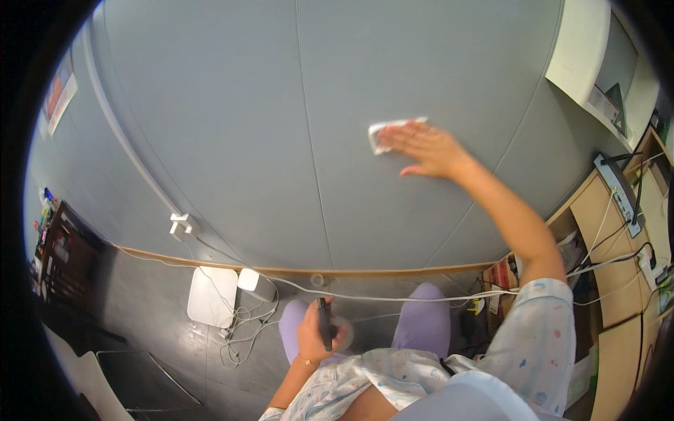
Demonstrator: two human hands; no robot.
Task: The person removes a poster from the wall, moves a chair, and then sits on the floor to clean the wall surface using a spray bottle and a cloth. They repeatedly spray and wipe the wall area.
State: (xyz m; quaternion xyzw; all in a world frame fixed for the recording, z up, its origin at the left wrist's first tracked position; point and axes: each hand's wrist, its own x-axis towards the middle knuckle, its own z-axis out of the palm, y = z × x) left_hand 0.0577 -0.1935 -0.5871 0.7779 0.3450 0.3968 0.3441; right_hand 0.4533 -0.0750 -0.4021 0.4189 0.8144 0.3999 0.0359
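Observation:
Flat against the grey wall panel (237, 121), my right hand (426, 150) presses a folded white cloth or tissue (375, 138). The cloth shows past the fingertips and along their upper side. Low in front of my body, my left hand (315, 334) grips what looks like a spray bottle (324, 323) with a black top. Its pale, see-through body is partly hidden by the fingers. My knees (425, 313), in purple, are on either side of the bottle and face the wall.
A white cable (368, 298) runs across in front of my knees. White boxes (213, 297) and tangled cords (242, 321) lie on the floor at left, below a wall plug (183, 226). At right, a router (618, 194) stands on a wooden cabinet (605, 263).

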